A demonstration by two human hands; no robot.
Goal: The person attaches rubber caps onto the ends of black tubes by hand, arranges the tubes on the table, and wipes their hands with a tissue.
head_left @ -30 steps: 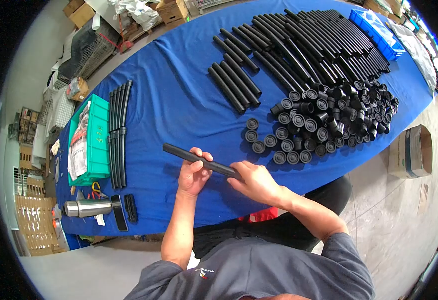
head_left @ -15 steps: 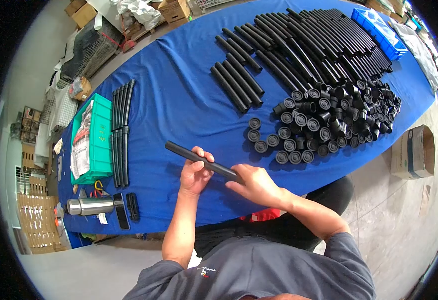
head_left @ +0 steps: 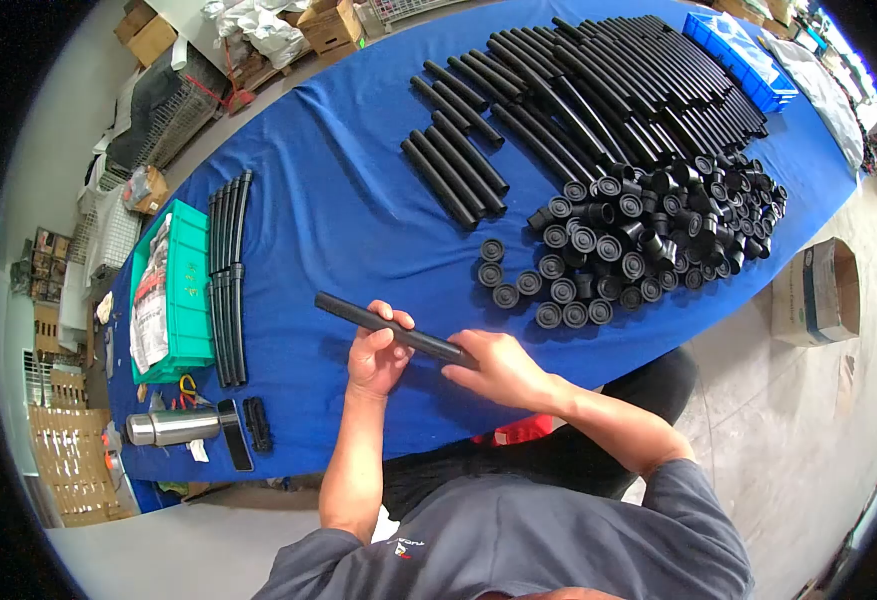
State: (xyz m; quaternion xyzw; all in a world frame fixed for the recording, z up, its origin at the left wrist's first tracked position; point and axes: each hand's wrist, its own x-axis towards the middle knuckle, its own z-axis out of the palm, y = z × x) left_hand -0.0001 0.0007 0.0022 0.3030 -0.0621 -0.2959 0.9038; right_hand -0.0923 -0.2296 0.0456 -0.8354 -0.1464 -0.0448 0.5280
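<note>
A black tube (head_left: 343,307) slants over the blue cloth, its far left end free. My left hand (head_left: 380,352) is wrapped round the tube's middle. At the tube's right end, my right hand (head_left: 499,366) is closed round it and hides that end. Beyond my hands lies a heap of round black caps (head_left: 631,264), with a few caps apart at its left. Rows of black tubes (head_left: 618,75) lie behind the heap, and several tubes (head_left: 454,171) lie to their left.
At the left of the blue-covered table (head_left: 308,200) are a green crate (head_left: 190,290), joined black tubes (head_left: 226,270), a steel flask (head_left: 173,427), a phone (head_left: 235,436) and a black object (head_left: 257,424). A blue crate (head_left: 743,65) stands far right; a cardboard box (head_left: 815,295) is beyond the edge.
The whole view has shifted slightly. Both hands stay on the tube, with only a small change in the right hand's fingers.
</note>
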